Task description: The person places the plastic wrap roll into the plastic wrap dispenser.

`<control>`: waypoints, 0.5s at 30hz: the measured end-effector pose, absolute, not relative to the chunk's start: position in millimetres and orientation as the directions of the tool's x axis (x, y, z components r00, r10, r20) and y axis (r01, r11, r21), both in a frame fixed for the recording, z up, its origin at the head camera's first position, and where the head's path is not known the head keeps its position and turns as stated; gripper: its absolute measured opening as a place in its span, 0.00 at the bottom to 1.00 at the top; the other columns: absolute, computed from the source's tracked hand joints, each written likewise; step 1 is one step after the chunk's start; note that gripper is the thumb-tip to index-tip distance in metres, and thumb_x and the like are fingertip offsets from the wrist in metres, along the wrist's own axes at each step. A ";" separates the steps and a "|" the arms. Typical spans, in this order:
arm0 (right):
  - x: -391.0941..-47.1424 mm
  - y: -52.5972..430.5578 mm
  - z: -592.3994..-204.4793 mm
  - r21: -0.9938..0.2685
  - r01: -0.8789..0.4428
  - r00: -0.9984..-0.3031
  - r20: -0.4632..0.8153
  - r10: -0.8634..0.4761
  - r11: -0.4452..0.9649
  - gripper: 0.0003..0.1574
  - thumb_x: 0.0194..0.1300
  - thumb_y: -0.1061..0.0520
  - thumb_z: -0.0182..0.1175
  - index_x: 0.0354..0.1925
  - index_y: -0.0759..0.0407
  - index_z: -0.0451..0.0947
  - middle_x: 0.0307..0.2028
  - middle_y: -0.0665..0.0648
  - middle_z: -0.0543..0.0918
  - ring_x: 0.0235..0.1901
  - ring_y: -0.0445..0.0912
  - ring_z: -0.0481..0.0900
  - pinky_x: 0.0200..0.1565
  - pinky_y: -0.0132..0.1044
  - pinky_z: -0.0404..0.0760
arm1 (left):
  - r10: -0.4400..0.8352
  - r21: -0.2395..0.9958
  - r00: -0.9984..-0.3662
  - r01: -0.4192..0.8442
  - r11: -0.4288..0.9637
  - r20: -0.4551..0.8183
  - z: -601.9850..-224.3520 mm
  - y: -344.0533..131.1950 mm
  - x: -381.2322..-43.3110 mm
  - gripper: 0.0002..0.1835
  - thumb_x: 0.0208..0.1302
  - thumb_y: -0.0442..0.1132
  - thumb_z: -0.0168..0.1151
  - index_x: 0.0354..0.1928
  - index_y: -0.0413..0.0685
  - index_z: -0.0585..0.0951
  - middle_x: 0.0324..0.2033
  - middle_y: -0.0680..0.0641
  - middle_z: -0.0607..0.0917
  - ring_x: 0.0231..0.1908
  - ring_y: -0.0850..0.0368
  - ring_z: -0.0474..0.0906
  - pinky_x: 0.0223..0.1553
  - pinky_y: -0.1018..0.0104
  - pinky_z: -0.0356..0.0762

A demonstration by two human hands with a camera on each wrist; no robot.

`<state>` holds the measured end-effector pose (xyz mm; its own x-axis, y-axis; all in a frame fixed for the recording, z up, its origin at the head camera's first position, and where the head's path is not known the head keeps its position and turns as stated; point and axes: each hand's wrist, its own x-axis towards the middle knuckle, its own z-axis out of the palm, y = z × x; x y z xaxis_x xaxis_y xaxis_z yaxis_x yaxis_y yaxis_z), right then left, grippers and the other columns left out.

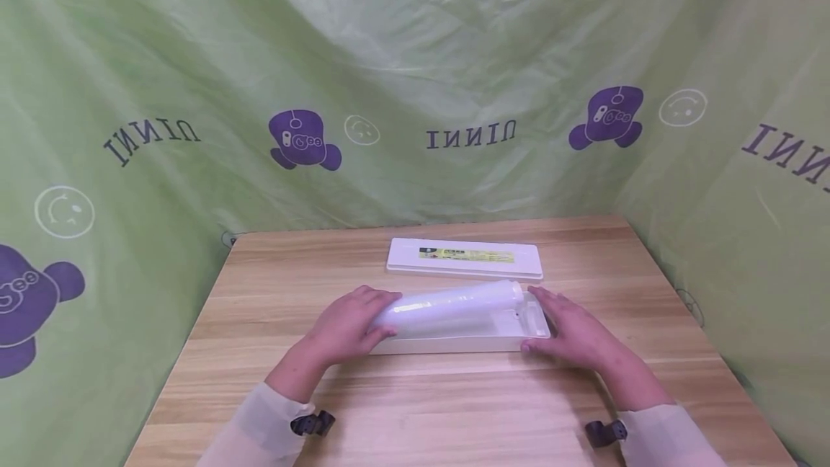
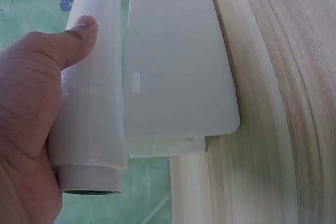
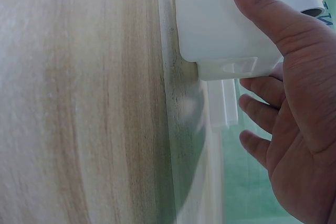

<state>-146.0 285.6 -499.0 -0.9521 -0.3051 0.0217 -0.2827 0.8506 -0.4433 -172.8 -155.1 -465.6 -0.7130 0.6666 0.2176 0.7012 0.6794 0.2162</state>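
A roll of cling film [image 1: 454, 303] lies tilted over a white open-topped plastic box [image 1: 454, 345], its right end raised in the head view. My left hand [image 1: 350, 324] grips the roll near its left end. In the left wrist view the thumb presses along the clear film [image 2: 94, 103], beside the wall of the box [image 2: 178, 56]. At the opposite end, my right hand [image 1: 573, 330] holds the box, thumb on its front wall and fingers around the end. Its lower fingers [image 3: 257, 148] hang loose in the right wrist view. The box's inside is partly hidden under the roll.
Behind the box lies a long white lid [image 1: 528, 259] with a yellow-green label [image 1: 467, 255]. The wooden table [image 1: 292, 258] is bounded by a green patterned cloth [image 1: 402, 56] at the back and both sides.
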 end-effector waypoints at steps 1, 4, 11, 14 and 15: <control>-146.0 285.7 -499.2 -0.444 -0.282 -0.952 0.022 -0.304 0.850 0.71 0.53 0.30 0.76 0.80 0.62 0.56 0.74 0.70 0.66 0.69 0.75 0.65 0.68 0.71 0.63 | 0.669 0.214 -0.710 0.704 0.677 0.217 -465.3 -154.4 -172.7 0.33 0.69 0.55 0.68 0.71 0.49 0.75 0.58 0.48 0.85 0.56 0.51 0.80 0.57 0.53 0.82; -146.1 286.0 -499.9 -0.446 -0.280 -0.953 0.021 -0.302 0.850 0.72 0.52 0.29 0.76 0.80 0.61 0.56 0.74 0.70 0.66 0.69 0.75 0.65 0.68 0.71 0.63 | 0.676 0.204 -0.704 0.710 0.674 0.216 -464.5 -152.6 -172.5 0.33 0.69 0.55 0.68 0.71 0.49 0.75 0.58 0.49 0.85 0.55 0.52 0.80 0.56 0.54 0.82; -145.8 286.7 -500.4 -0.448 -0.272 -0.955 0.018 -0.295 0.852 0.72 0.52 0.27 0.75 0.80 0.60 0.57 0.74 0.70 0.66 0.69 0.75 0.65 0.68 0.72 0.64 | 0.683 0.193 -0.703 0.711 0.676 0.198 -463.1 -149.6 -172.7 0.33 0.69 0.55 0.68 0.70 0.50 0.76 0.58 0.50 0.85 0.54 0.52 0.80 0.55 0.55 0.82; -145.5 286.9 -500.6 -0.452 -0.266 -0.957 0.017 -0.290 0.851 0.72 0.52 0.27 0.75 0.80 0.59 0.57 0.74 0.70 0.66 0.69 0.75 0.64 0.68 0.72 0.64 | 0.687 0.188 -0.701 0.713 0.676 0.191 -461.9 -148.1 -172.8 0.33 0.69 0.56 0.68 0.71 0.50 0.76 0.58 0.50 0.85 0.55 0.52 0.80 0.56 0.55 0.82; -145.4 287.0 -500.7 -0.453 -0.265 -0.957 0.017 -0.289 0.851 0.72 0.52 0.27 0.75 0.80 0.59 0.57 0.74 0.70 0.66 0.69 0.75 0.65 0.68 0.72 0.64 | 0.687 0.187 -0.702 0.713 0.676 0.188 -461.7 -147.5 -172.9 0.33 0.69 0.56 0.68 0.71 0.50 0.76 0.58 0.50 0.85 0.55 0.52 0.80 0.56 0.55 0.82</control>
<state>-145.4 287.0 -500.7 -0.9573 -0.2886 0.0170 -0.2646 0.8511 -0.4534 -172.9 -147.5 -461.7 -0.7015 0.6874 0.1879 0.7127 0.6761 0.1870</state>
